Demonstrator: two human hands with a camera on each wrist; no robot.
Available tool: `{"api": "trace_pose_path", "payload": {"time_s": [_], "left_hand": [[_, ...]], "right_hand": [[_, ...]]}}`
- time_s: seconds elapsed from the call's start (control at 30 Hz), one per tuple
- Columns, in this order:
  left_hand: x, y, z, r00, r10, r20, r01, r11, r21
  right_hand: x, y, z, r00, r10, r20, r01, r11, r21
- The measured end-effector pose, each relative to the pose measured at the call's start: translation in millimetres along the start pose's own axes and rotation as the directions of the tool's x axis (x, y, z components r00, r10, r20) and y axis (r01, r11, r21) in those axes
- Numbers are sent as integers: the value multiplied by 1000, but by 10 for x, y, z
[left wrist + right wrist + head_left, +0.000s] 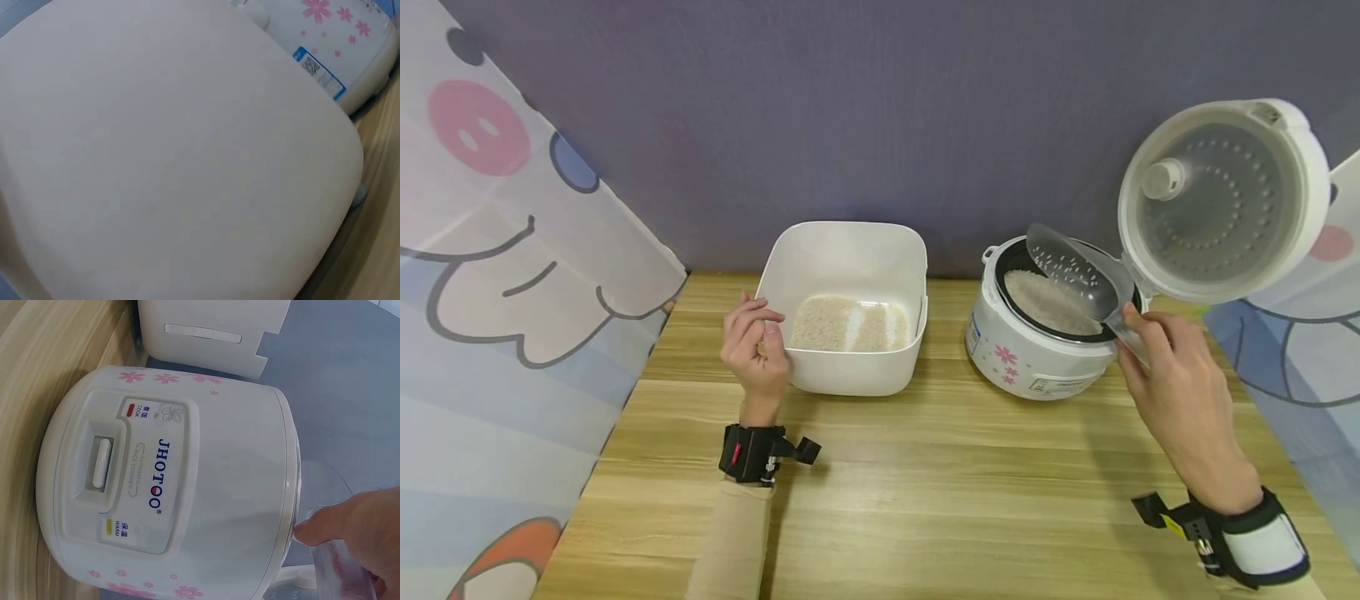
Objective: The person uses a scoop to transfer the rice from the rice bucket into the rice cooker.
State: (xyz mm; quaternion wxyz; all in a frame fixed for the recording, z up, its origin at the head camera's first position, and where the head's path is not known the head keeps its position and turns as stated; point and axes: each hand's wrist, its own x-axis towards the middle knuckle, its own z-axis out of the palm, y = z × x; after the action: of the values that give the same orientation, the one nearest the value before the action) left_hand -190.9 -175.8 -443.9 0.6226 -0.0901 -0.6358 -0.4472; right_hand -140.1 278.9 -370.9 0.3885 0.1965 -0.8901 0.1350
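On the right, my right hand (1183,387) grips the handle of a clear plastic scoop (1071,262), thumb along it. The scoop tilts over the open rice cooker (1037,371); some white grains cling to its bowl. White rice (1052,302) lies heaped in the dark inner pot below. At the left rim of a white rice bin (850,371), my left hand (756,346) holds on with curled fingers. Rice (831,323) covers part of the bin's floor. The left wrist view is mostly filled by the bin's side wall (187,156).
The cooker's white lid (1225,200) stands raised at its right back. Both containers rest on a wood-grain table (910,483) near a dark grey back wall (865,125). Cartoon-printed cloth (512,292) hangs at the left side.
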Motion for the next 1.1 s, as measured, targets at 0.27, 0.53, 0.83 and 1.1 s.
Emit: {"api": "trace_pose_path", "payload": {"time_s": [0.27, 0.53, 0.83, 1.1], "left_hand": [[91, -100, -46, 975, 149, 162, -142, 988, -55], [171, -123, 7, 940, 278, 198, -244, 953, -177], [340, 15, 61, 913, 359, 195, -313, 922, -230], [556, 72, 65, 837, 464, 290, -411, 883, -225]], "right_hand": [[-2, -8, -18, 1000, 8, -11, -8, 1000, 12], [47, -69, -24, 999, 36, -3, -35, 996, 76], [103, -204, 13, 999, 21, 45, -29, 985, 170], [127, -320, 87, 996, -11, 90, -8, 979, 202]]}}
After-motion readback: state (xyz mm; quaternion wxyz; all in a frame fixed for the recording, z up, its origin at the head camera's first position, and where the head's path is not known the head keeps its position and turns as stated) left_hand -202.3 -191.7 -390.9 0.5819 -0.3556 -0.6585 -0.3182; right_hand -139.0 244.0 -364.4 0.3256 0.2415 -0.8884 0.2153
